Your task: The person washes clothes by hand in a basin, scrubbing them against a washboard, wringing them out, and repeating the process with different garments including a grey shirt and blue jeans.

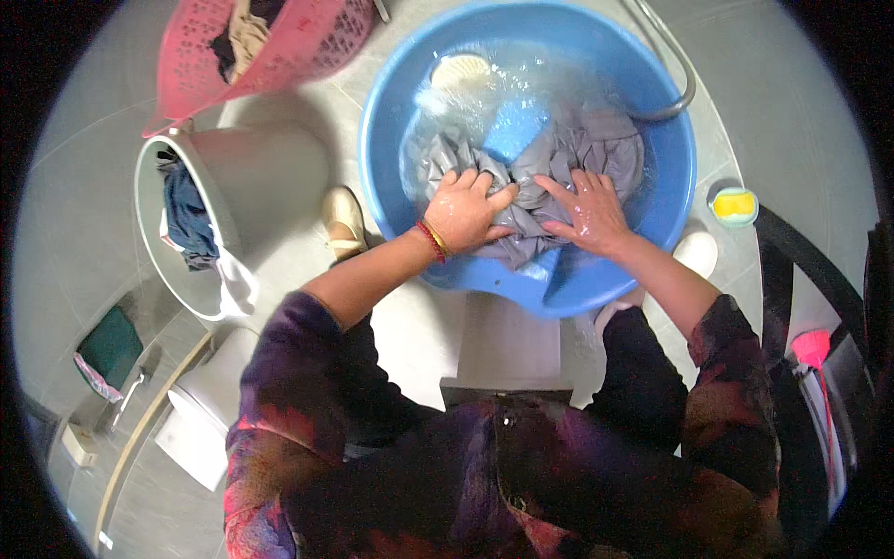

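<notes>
A large blue plastic basin (380,161) holds water and a wet, crumpled grey cloth (607,143). On the left part of the cloth lies my left hand (464,211), its fingertips pressed into the folds; a red and a yellow band circle the wrist. My right hand (588,209) rests on the cloth's right part with fingers spread and wet. The fingertips of both hands are partly hidden in the folds, and whether they pinch any fabric is not clear. A pale, ribbed scrubbing brush or similar item (461,72) sits in the water near the far side.
A grey hose (681,101) reaches over the basin's right rim. Right of the basin stands a small dish with a yellow block (733,206). At left are a white bucket (279,168) with clothes, tipped towards me in view, and a pink perforated basket (188,63) holding clothes.
</notes>
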Demonstrator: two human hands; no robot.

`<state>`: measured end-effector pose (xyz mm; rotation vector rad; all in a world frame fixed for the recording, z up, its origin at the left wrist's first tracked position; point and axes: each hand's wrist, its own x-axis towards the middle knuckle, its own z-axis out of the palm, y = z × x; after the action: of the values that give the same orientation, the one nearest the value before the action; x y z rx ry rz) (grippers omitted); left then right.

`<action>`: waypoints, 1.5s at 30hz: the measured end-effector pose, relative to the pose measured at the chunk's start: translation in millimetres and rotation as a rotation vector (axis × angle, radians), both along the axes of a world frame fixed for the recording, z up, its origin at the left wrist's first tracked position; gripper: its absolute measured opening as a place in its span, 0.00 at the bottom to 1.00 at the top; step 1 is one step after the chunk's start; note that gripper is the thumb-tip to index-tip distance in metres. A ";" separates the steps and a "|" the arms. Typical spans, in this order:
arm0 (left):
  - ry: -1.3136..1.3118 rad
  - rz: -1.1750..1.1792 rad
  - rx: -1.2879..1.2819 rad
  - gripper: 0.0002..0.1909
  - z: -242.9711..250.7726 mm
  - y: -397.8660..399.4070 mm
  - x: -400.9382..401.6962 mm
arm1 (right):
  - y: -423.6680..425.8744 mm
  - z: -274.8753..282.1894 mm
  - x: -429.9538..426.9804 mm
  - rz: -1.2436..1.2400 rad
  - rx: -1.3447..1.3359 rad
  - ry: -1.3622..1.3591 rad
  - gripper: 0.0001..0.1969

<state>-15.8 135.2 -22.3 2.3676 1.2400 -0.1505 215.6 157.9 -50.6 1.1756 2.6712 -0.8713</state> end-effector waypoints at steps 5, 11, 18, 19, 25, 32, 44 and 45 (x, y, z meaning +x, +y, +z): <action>0.167 0.390 -0.234 0.17 -41.9 45.6 32.4 | 18.8 -63.6 -45.1 -0.253 0.082 -0.022 0.15; 0.005 0.154 0.138 0.20 -44.5 14.5 7.3 | 11.8 -43.4 -32.1 -0.233 0.183 0.110 0.12; 0.156 0.450 -0.295 0.22 -54.5 70.0 5.0 | 87.5 -56.5 -45.0 -0.213 -0.141 -0.173 0.15; 0.065 0.577 -0.245 0.22 -66.7 67.0 -12.2 | 100.5 -55.0 -41.0 -0.359 -0.097 -0.109 0.16; -0.003 0.769 0.157 0.24 -69.0 54.5 -22.2 | 83.5 -47.5 -53.5 -0.088 0.317 0.240 0.23; 0.241 0.476 -0.438 0.18 -172.9 85.6 -42.3 | 141.4 -122.4 -92.4 -0.226 0.321 0.006 0.17; -0.255 0.249 -0.708 0.21 -10.1 91.6 -41.0 | 81.2 -17.4 -26.4 -0.153 -0.165 0.112 0.19; -0.254 0.259 -0.705 0.21 -20.0 87.0 -39.1 | 76.3 -12.3 -28.2 -0.014 0.080 0.106 0.19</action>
<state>-54.9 222.2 -42.3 1.5599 1.1192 -0.1642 187.3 234.1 -62.8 1.1982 2.8100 -0.8606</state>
